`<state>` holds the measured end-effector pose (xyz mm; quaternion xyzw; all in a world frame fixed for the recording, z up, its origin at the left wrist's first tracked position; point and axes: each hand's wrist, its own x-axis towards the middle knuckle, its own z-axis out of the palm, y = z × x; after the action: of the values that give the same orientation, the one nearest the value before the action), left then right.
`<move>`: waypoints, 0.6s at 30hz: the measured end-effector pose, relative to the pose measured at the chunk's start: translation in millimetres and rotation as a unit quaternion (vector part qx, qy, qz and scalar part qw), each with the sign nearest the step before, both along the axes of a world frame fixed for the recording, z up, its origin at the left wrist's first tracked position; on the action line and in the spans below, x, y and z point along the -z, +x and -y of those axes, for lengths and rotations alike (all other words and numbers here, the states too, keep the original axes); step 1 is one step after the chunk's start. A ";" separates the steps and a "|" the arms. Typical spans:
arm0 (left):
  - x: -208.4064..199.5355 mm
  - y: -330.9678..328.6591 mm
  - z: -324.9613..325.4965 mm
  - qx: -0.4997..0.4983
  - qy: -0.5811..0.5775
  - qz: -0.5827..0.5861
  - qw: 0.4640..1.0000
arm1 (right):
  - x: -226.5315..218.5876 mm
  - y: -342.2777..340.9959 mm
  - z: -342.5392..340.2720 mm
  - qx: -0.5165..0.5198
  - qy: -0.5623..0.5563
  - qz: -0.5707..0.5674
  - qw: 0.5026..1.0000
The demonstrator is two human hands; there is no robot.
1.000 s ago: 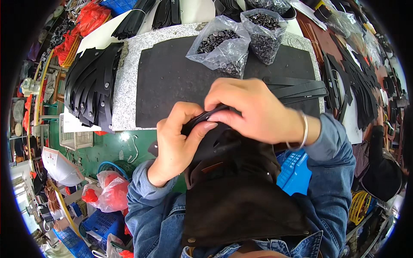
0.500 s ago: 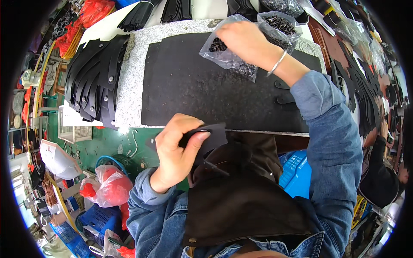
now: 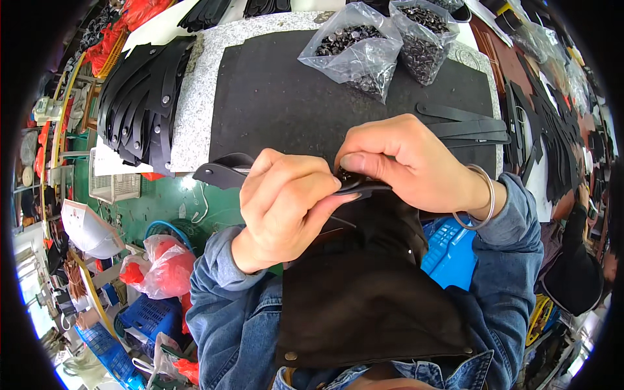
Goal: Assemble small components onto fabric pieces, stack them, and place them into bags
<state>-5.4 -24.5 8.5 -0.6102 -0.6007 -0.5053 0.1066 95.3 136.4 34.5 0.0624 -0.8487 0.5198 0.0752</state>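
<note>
My left hand (image 3: 286,205) is closed on a black strap (image 3: 224,174), pinching it over my lap just off the table's near edge. One rounded end of the strap, with a small hole, sticks out to the left. My right hand (image 3: 413,162) meets the left at the strap, its thumb and fingers closed on a small dark snap button (image 3: 351,175), mostly hidden by the fingertips. Beyond the hands, an open clear bag (image 3: 383,55) of small dark round pieces stands on the black mat (image 3: 273,97). Another such bag (image 3: 426,62) leans beside it.
Straps with silver studs (image 3: 140,107) lie heaped on the table's left. A few plain straps (image 3: 461,123) rest on the mat's right, with more straps (image 3: 552,143) farther right. A blue plastic basket (image 3: 448,253) is below the table edge. Another person (image 3: 575,270) sits at right.
My right hand has come out of the bag, back toward me, to the strap in my left hand. The left hand has shifted right and slightly up; the straps on the mat's right now show.
</note>
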 end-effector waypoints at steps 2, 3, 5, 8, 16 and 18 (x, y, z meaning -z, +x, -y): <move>-1.9 1.9 -0.1 0.005 0.000 -0.011 1.000 | -4.4 3.2 1.2 0.028 -0.022 0.039 0.999; -2.4 2.7 -0.4 0.008 -0.003 -0.007 1.000 | -3.7 4.7 2.0 0.028 -0.023 0.037 0.999; -3.4 5.0 -1.8 0.013 -0.005 -0.002 1.000 | -1.4 8.4 2.3 0.038 -0.022 0.005 0.999; -6.7 9.3 -2.3 0.021 -0.027 0.018 0.999 | -1.3 13.4 2.0 0.030 0.027 -0.045 0.998; -14.8 22.6 5.7 0.060 -0.139 0.256 0.955 | -9.9 27.9 13.6 0.035 0.155 -0.131 0.979; -14.2 29.3 9.6 0.038 -0.148 0.269 0.951 | -9.3 28.9 16.8 0.025 0.169 -0.136 0.976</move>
<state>23.9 -34.1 22.7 -0.4829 -0.6514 -0.5602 -0.1696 124.2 119.6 43.7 0.1228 -0.9073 0.3540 0.1910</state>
